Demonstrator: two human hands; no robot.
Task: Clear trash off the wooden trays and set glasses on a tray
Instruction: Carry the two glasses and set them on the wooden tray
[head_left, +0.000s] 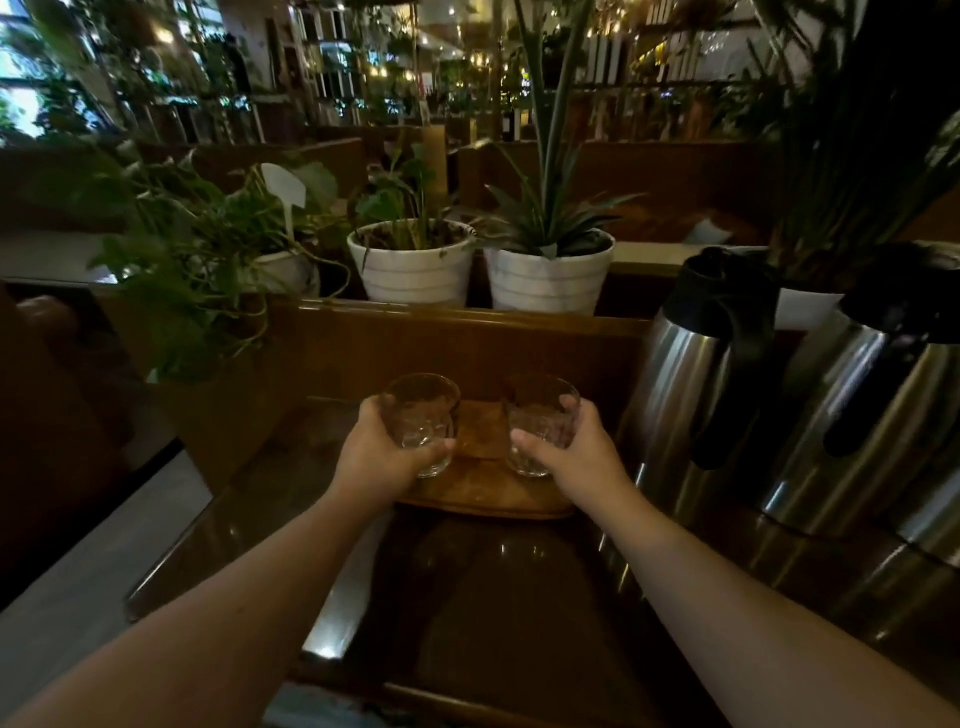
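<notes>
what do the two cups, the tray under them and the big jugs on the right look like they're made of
Cups: clear glass; the hands show through.
Tray: wood, brown and smooth, apparently finished.
Jugs: likely stainless steel, with shiny streaked reflections; tops and handles look like black plastic.

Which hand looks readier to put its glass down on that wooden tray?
Probably the right hand: its glass sits fully over the wooden tray. The left hand holds its glass at the tray's left edge, so it needs a small shift inward.

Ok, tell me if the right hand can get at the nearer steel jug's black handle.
Probably not yet: the right hand is wrapped around a clear glass. The black handle is unobstructed.
</notes>
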